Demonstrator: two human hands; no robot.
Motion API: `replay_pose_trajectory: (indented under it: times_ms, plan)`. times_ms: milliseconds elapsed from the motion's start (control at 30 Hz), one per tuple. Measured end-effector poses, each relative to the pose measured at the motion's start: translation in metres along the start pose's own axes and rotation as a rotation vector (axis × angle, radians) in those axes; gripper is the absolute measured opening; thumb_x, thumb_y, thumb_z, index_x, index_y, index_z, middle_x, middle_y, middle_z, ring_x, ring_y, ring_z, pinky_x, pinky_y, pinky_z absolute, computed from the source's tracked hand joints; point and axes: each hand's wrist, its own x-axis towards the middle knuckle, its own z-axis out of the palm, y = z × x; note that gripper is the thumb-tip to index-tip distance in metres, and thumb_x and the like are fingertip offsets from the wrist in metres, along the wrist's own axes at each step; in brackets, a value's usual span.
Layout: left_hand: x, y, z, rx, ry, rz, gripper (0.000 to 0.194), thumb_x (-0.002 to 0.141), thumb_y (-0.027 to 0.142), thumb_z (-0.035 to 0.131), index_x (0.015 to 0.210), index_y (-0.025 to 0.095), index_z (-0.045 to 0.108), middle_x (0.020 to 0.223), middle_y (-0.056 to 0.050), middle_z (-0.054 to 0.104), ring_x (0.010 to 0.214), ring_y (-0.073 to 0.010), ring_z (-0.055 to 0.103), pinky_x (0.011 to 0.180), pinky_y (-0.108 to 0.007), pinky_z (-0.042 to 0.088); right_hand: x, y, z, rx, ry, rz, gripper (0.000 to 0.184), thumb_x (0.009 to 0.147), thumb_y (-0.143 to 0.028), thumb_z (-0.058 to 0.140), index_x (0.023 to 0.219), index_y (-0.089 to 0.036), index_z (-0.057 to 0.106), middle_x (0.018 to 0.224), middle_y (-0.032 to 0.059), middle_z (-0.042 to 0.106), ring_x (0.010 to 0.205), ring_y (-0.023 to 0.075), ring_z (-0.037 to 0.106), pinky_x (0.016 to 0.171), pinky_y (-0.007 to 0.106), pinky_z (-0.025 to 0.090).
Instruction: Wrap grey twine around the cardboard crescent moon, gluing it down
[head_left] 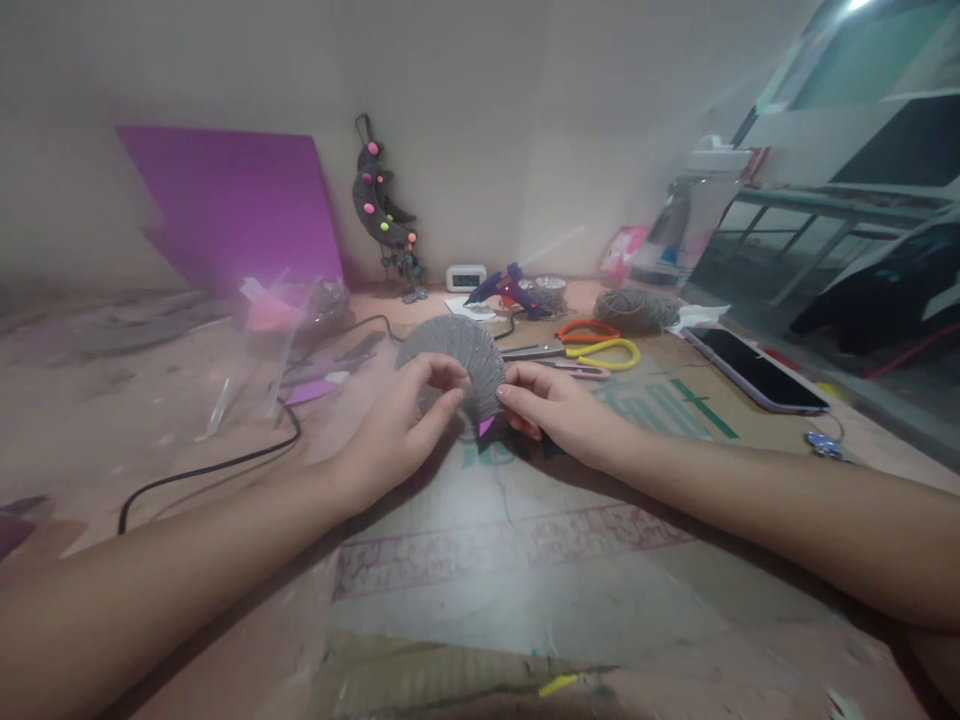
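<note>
Between my hands is a crescent [457, 338] wrapped in grey yarn, its arch upward, held just above the table covering. A small bare purple tip [486, 425] shows at its lower right end. My left hand [420, 415] grips the left side, thumb and fingers curled at the inner curve; the left end is hidden behind it. My right hand [551, 405] pinches the yarn at the right edge, close to the purple tip. Just behind the right hand lie scissors [600, 350] with orange and yellow handles.
At the back stand a purple sheet [232, 205], a white digital clock [466, 278], a blue glue gun [506, 287] and a grey yarn ball [636, 310]. A phone [754, 370] lies right. A black cable [217, 466] curves across the left. A decorated dark moon [373, 195] hangs on the wall.
</note>
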Motion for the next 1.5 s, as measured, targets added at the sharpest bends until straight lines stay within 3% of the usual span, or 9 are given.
replay_pose_trajectory:
  times_ms: [667,900,1067,1233,1500]
  plan:
    - [-0.0009,-0.0019,0.0010,-0.016,-0.009,-0.010,0.023,0.089,0.011,0.048,0.108,0.022,0.057,0.099,-0.002,0.069,0.097,-0.0173,0.063,0.086,-0.034,0.050,-0.0002,-0.0003,-0.0004,-0.034,0.003,-0.009,0.018,0.086,-0.032,0.057,0.075,-0.020,0.049,0.055,-0.0081,0.045,0.041,0.0056,0.041,0.037,0.016,0.034]
    - [-0.0009,-0.0025,0.0011,-0.006,-0.034,-0.025,0.017,0.091,0.021,0.054,0.108,0.022,0.057,0.098,-0.002,0.067,0.093,-0.0174,0.063,0.084,-0.033,0.050,-0.0004,-0.0005,0.0004,-0.052,0.004,-0.012,0.017,0.087,-0.031,0.055,0.076,-0.020,0.050,0.055,-0.0076,0.046,0.043,0.0058,0.041,0.038,0.017,0.034]
    - [-0.0030,-0.0072,0.0045,-0.074,-0.092,-0.018,0.019,0.097,0.024,0.044,0.112,0.020,0.055,0.099,-0.004,0.066,0.097,-0.0189,0.063,0.090,-0.038,0.049,0.0000,-0.0008,0.0003,-0.037,0.009,-0.005,0.018,0.086,-0.031,0.058,0.076,-0.020,0.049,0.055,-0.0078,0.046,0.043,0.0057,0.042,0.039,0.017,0.033]
    - [-0.0043,-0.0077,0.0072,-0.076,-0.155,0.075,0.033,0.090,0.030,0.058,0.121,0.020,0.050,0.115,-0.008,0.061,0.110,-0.0204,0.058,0.097,-0.039,0.047,-0.0004,-0.0005,0.0000,-0.030,-0.019,-0.021,0.020,0.087,-0.032,0.056,0.074,-0.020,0.048,0.053,-0.0085,0.045,0.040,0.0056,0.041,0.037,0.017,0.034]
    - [-0.0059,-0.0035,0.0081,-0.065,-0.159,0.070,0.037,0.087,0.025,0.061,0.122,0.020,0.048,0.110,-0.005,0.061,0.105,-0.0185,0.058,0.094,-0.036,0.047,0.0011,0.0000,0.0000,-0.054,-0.051,-0.008,0.017,0.088,-0.030,0.053,0.076,-0.019,0.049,0.055,-0.0084,0.046,0.041,0.0058,0.042,0.037,0.017,0.035]
